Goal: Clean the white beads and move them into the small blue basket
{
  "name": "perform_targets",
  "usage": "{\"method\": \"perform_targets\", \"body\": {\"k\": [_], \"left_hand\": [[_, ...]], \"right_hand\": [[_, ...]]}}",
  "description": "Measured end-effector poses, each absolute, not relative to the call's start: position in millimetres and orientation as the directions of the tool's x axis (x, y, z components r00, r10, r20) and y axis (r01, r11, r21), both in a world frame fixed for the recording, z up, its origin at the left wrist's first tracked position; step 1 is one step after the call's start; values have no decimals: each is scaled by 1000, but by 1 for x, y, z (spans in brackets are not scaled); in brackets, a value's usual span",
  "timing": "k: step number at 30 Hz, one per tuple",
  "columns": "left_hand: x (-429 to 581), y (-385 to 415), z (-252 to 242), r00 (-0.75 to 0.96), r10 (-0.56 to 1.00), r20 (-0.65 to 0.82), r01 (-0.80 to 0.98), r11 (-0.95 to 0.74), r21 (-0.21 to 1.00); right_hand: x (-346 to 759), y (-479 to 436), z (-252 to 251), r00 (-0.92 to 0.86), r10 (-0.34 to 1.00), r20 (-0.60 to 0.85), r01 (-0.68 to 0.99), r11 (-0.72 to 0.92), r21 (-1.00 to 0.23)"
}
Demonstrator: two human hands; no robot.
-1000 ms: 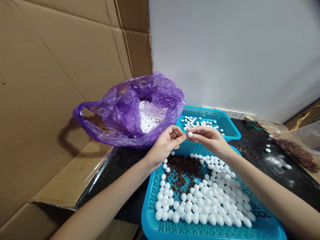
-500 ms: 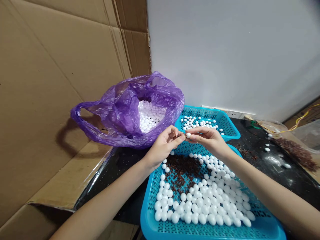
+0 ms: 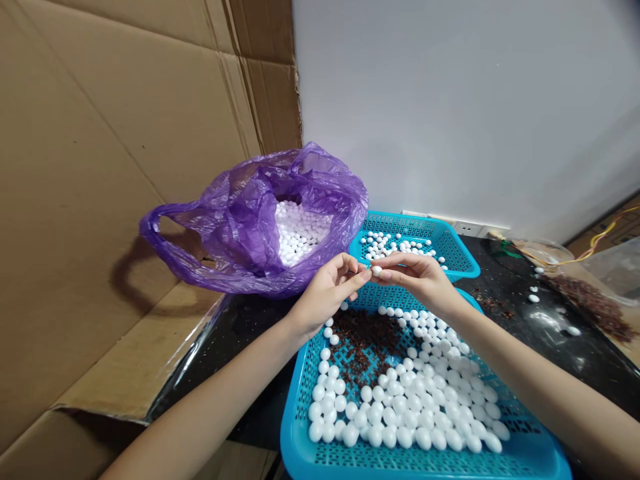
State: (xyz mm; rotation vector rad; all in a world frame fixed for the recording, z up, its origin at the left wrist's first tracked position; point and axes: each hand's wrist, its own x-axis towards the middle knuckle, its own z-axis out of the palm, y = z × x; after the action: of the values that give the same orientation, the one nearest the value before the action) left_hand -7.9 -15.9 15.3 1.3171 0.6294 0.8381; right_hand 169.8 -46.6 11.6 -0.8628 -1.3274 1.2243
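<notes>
Between the thumb and fingers of my right hand (image 3: pixel 417 283) is a small white ball (image 3: pixel 377 271). My left hand (image 3: pixel 333 287) is pinched against the ball's left side, its thumb tip touching or very close to it; anything tiny between those fingertips cannot be made out. Both hands hover above the back rim of a large blue perforated basket (image 3: pixel 300 417). Many white balls (image 3: pixel 410 407) fill the front and right of that basket. Dark reddish-brown bits (image 3: pixel 367 340) lie heaped toward its back left.
A purple plastic bag (image 3: pixel 240 227) of white balls stands open at back left, beside cardboard (image 3: pixel 125 120). Behind my hands, a smaller blue basket (image 3: pixel 457 250) holds more balls. On the black tabletop (image 3: pixel 555 347) at right are loose balls, a brown pile (image 3: pixel 593 303) and yellow wires (image 3: pixel 597 243).
My left fingers have shifted slightly at the ball. The right hand keeps its hold, and the baskets and bag stay where they were.
</notes>
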Motion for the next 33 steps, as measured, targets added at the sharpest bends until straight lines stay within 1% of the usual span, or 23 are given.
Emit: {"method": "perform_targets", "body": {"k": [12, 18, 24, 33], "left_hand": [[-8, -18, 18, 573, 819, 34, -116, 41, 992], [-8, -16, 14, 599, 800, 44, -116, 33, 993], [-9, -15, 11, 615, 787, 47, -114, 30, 993], [-9, -16, 14, 598, 801, 18, -165, 101, 981]], "right_hand": [[170, -48, 12, -166, 960, 224, -145, 200, -969], [170, -50, 13, -167, 961, 219, -123, 200, -972], [171, -50, 12, -180, 957, 226, -140, 203, -969], [169, -50, 9, -189, 961, 200, -134, 176, -975]]}}
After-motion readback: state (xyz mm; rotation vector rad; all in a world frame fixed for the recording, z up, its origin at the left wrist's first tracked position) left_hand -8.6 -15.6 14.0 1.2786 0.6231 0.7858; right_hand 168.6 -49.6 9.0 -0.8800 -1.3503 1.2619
